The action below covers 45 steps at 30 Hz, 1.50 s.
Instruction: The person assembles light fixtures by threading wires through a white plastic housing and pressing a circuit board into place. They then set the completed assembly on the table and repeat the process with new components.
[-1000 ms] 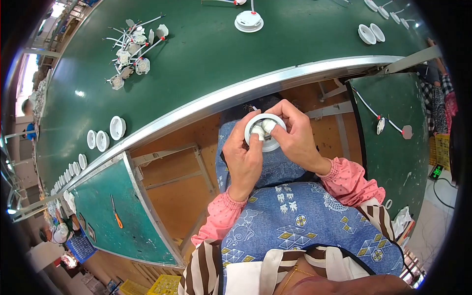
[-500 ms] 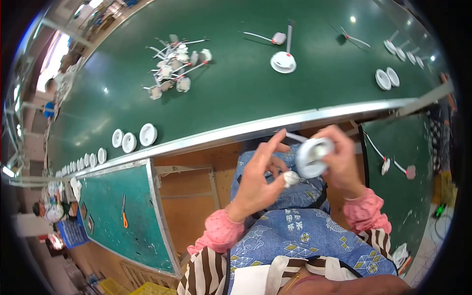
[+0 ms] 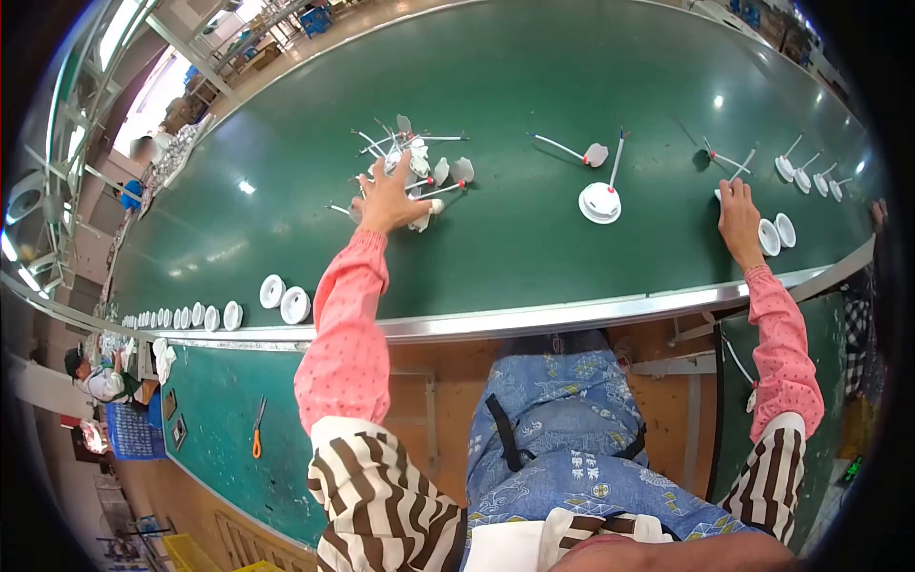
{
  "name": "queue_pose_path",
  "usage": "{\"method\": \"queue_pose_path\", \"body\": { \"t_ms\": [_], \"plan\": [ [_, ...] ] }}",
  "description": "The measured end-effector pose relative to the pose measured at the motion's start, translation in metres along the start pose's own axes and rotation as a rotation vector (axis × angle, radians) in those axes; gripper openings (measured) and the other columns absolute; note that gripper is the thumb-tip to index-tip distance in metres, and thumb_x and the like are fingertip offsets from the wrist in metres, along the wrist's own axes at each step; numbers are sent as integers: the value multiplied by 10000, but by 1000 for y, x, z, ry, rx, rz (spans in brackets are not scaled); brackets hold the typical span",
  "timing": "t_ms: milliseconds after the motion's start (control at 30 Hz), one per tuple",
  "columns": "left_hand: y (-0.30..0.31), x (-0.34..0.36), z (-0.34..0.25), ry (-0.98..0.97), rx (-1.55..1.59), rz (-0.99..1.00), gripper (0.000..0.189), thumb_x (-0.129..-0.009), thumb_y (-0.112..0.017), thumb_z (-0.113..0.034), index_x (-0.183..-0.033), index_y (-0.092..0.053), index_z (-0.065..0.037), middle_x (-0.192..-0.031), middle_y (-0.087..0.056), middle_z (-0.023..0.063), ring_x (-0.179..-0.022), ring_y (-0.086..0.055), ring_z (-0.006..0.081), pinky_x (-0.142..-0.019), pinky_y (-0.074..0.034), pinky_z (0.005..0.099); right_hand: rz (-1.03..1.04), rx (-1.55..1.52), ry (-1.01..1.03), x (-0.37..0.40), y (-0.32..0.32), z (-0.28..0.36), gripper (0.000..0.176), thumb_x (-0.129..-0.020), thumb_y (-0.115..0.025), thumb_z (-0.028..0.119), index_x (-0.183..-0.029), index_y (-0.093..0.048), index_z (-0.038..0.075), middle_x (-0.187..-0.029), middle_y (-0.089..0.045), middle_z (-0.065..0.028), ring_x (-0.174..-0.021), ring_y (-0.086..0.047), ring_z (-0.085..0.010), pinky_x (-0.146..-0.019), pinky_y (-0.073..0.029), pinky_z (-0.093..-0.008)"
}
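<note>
My left hand (image 3: 386,198) reaches over the pile of small wired parts (image 3: 462,172) at the left of the green bench, its fingers spread and touching or just above it. Something white covers the tip of its thumb. At the right of the bench, my right hand (image 3: 739,224) has its fingers closed on a white round cap, mostly hidden behind them; a pale lead (image 3: 744,164) sticks up past the fingertips. Beside that hand sit two white cups (image 3: 769,237). Behind them stands a short row of white caps with leads (image 3: 803,179).
Mid-bench lie a white cap with a lead (image 3: 599,203) and a loose wired part (image 3: 597,154). White cups (image 3: 295,305) line the front edge leftward. Orange-handled scissors (image 3: 256,443) lie on the lower left table. A metal rail (image 3: 534,319) edges the bench.
Both hands have moved apart from in front of my apron. The left went out to the wired parts pile, and the right carried the white cap to the bench's right side.
</note>
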<state>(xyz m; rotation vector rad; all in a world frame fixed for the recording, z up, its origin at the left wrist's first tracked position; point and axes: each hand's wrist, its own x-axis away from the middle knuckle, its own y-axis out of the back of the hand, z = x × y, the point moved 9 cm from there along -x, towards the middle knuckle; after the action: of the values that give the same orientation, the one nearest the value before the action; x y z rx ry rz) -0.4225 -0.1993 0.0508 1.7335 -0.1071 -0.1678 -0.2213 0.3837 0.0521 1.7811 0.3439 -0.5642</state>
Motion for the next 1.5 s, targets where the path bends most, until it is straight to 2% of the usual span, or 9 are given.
{"method": "queue_pose_path", "body": {
  "t_ms": [200, 400, 500, 667, 800, 1067, 1267, 1467, 1500],
  "plan": [
    [-22, -42, 3, -15, 95, 152, 992, -619, -855, -428, -1516, -438, -361, -1573, -332, 169, -1451, -256, 564, -1118, -285, 703, 199, -176, -83, 12, 20, 21, 567, -783, -733, 64, -1330, -582, 78, -1359, -520, -171, -1278, -496, -388, -919, -492, -511],
    [-18, -17, -22, -281, 121, 36, 653, -638, -752, -186, -1278, -647, -257, -1424, -474, 231, -1366, -395, 516, -1131, -382, 543, 20, -419, 81, 26, 63, 60, 444, -785, -695, -7, -1223, -636, 36, -1280, -561, -172, -1247, -512, -391, -999, -466, -474],
    [-10, -12, -32, -269, 167, 189, 672, -648, -732, -157, -1306, -635, -253, -1431, -470, 244, -1316, -449, 503, -1100, -416, 515, 34, -516, 122, 26, 87, 95, 397, -786, -669, -38, -1179, -645, 20, -1254, -568, -172, -1221, -527, -395, -1027, -453, -463],
    [-9, -25, -31, -340, 163, -47, 549, -650, -704, -96, -1190, -729, -189, -1096, -616, 232, -1122, -583, 471, -1052, -450, 478, 23, -663, 272, 30, 126, 149, 373, -737, -665, -87, -1097, -644, 5, -1197, -578, -172, -1189, -547, -386, -984, -487, -459],
    [0, -3, -31, -335, 268, -165, 426, -677, -700, -59, -1072, -782, -199, -1016, -627, 194, -1009, -619, 409, -896, -509, 469, 45, -703, 312, 50, 148, 161, 335, -720, -657, -102, -1042, -640, -12, -1165, -579, -171, -1152, -556, -388, -938, -502, -457],
    [72, 5, -51, -421, 422, -367, 388, -700, -740, -195, -1084, -774, -235, -925, -709, 104, -934, -643, 319, -852, -519, 418, -17, -716, 257, 79, 180, 145, 406, -664, -559, -160, -1041, -643, -34, -1159, -593, -200, -1149, -564, -436, -957, -480, -475],
    [99, -3, -69, -409, 681, -297, 417, -734, -686, -26, -1142, -759, -76, -1006, -759, 88, -846, -683, 131, -798, -542, 266, 6, -794, 206, 104, 186, 142, 317, -715, -614, -156, -1008, -644, -39, -1128, -600, -195, -1114, -589, -413, -869, -515, -455],
    [132, -8, -95, -415, 946, -259, 424, -719, -653, 32, -1117, -769, -53, -956, -753, 82, -839, -691, 139, -757, -560, 282, -6, -778, 220, 120, 219, 139, 404, -647, -607, -174, -1023, -635, -29, -1098, -586, -179, -1077, -587, -402, -738, -546, -405],
    [135, -14, -99, -398, 964, -218, 425, -779, -652, 85, -1179, -744, -27, -1055, -736, 74, -868, -673, 115, -771, -549, 248, -2, -776, 218, 124, 222, 137, 404, -647, -606, -175, -1024, -634, -29, -1097, -587, -176, -1073, -588, -397, -731, -546, -402]
  ]
}}
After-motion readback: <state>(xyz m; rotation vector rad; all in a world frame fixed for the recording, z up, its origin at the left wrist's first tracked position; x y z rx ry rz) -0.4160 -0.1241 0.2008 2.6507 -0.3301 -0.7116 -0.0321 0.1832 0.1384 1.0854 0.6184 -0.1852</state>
